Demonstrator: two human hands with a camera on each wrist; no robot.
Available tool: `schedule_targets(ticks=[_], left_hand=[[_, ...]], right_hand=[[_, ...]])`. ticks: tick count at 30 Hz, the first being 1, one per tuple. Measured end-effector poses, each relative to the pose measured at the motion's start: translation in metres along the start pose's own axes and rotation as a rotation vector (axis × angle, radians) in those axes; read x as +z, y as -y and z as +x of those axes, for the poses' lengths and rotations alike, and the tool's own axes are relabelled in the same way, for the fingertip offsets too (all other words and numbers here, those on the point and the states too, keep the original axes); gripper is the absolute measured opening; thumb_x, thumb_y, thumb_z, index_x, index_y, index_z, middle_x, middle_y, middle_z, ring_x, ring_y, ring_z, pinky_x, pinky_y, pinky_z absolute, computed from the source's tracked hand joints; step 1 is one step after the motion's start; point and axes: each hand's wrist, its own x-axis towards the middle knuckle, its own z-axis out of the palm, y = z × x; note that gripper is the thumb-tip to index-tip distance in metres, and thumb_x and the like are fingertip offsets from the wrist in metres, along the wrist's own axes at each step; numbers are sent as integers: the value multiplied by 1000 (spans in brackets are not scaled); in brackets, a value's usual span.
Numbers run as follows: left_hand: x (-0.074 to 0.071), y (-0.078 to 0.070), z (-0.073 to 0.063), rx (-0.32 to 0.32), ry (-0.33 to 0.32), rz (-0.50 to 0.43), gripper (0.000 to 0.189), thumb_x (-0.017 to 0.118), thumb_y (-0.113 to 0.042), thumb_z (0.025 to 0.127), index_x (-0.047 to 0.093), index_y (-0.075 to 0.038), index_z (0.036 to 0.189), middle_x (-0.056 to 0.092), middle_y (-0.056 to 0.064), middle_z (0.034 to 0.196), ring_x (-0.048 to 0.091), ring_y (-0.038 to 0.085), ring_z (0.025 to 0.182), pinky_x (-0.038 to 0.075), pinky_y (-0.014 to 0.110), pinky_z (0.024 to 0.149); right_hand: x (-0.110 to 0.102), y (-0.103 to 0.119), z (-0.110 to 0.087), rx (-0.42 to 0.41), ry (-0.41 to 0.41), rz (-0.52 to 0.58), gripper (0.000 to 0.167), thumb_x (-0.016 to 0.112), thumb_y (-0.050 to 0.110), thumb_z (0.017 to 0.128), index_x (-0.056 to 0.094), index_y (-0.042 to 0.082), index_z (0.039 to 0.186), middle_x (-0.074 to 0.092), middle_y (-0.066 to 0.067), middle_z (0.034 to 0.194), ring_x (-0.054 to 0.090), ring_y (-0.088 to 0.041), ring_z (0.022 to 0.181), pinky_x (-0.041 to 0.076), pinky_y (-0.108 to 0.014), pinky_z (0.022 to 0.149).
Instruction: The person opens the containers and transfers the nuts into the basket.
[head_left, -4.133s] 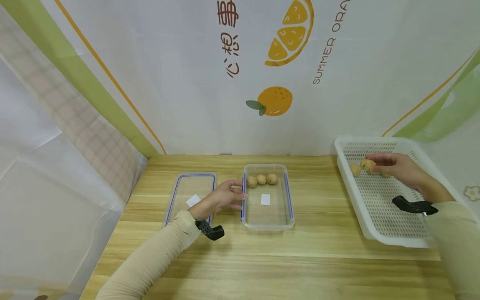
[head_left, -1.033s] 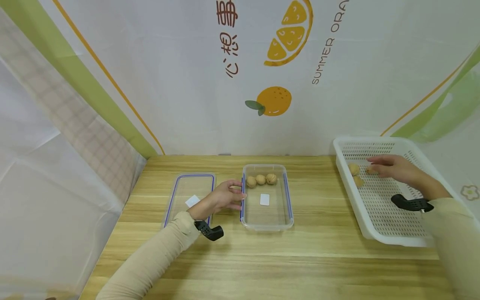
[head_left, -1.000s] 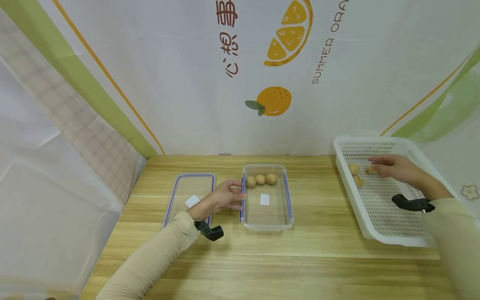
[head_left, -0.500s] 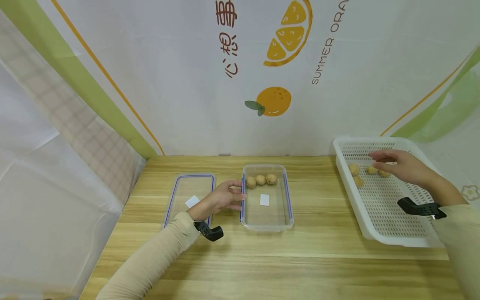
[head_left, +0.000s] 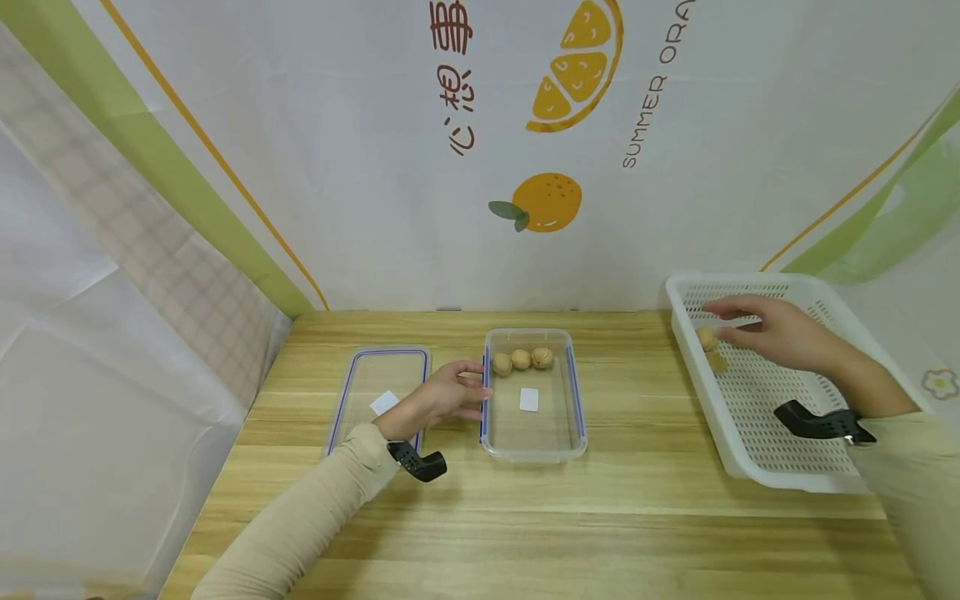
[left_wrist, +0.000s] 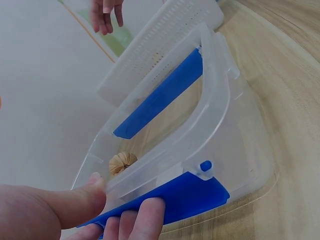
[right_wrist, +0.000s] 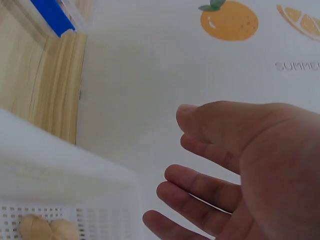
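My left hand (head_left: 450,393) grips the left side of a clear plastic food box (head_left: 534,433). In the left wrist view its thumb lies over the rim and its fingers press the blue latch flap (left_wrist: 195,197). Three walnuts (head_left: 521,359) sit in a row at the box's far end. My right hand (head_left: 776,332) is held over the white perforated basket (head_left: 731,442), fingers apart and nothing between them, as the right wrist view shows. Walnuts (head_left: 707,337) lie in the basket's far left corner, just beside the fingertips; others are hidden behind this hand.
A clear lid (head_left: 397,367) with a blue seal lies left of the box, partly under the left forearm. Everything stands on a wood-grain table (head_left: 540,533). A printed white curtain (head_left: 375,183) hangs along the back edge.
Earlier my right hand's fingers were around walnuts in the basket. It let go, rose and moved left over them. My left hand and the box have stayed put.
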Motion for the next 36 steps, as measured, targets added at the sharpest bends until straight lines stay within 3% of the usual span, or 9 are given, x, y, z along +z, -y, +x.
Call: schedule_targets(ticks=[6,10,12,14,27,36], left_hand=[[0,1,0,-2,-3,-3,49,63,7,97,45,3,143,56,20,117,66,26,93,66,38,77],[-1,1,1,-1,2,-6,49,63,6,97,45,3,143,56,20,118,66,30,98,66,39,77],[-1,1,1,0,6,-6,49,63,6,98,45,3,143,56,20,118,66,33,102,66,39,78],[-1,1,1,0,7,-5,49,63,5,98,44,3,143,56,19,118,66,35,104,66,40,79],[-1,-1,1,-3,6,-4,50,63,6,98,44,4,144,56,21,120,65,35,106,65,43,84],[-1,0,0,1,4,-4,49,63,6,97,44,4,143,57,21,119,66,34,102,66,40,79]], right_hand=[[7,21,7,-24,32,21,41,70,9,97,61,-2,135,62,-22,134,45,15,111,51,-6,83],[13,32,13,-45,62,13,40,71,7,96,61,-2,135,62,-19,134,58,-16,118,61,-29,88],[17,37,16,-53,87,14,41,71,7,96,60,-3,135,62,-20,134,58,-34,120,60,-44,93],[20,42,18,-57,106,18,42,71,6,96,59,-4,135,61,-21,134,57,-41,121,57,-54,94],[44,64,38,-112,166,41,42,70,9,98,59,-3,137,61,-20,136,60,-41,118,58,-55,94],[68,73,52,-159,223,112,43,70,11,98,58,-6,136,60,-22,136,58,-41,122,56,-58,97]])
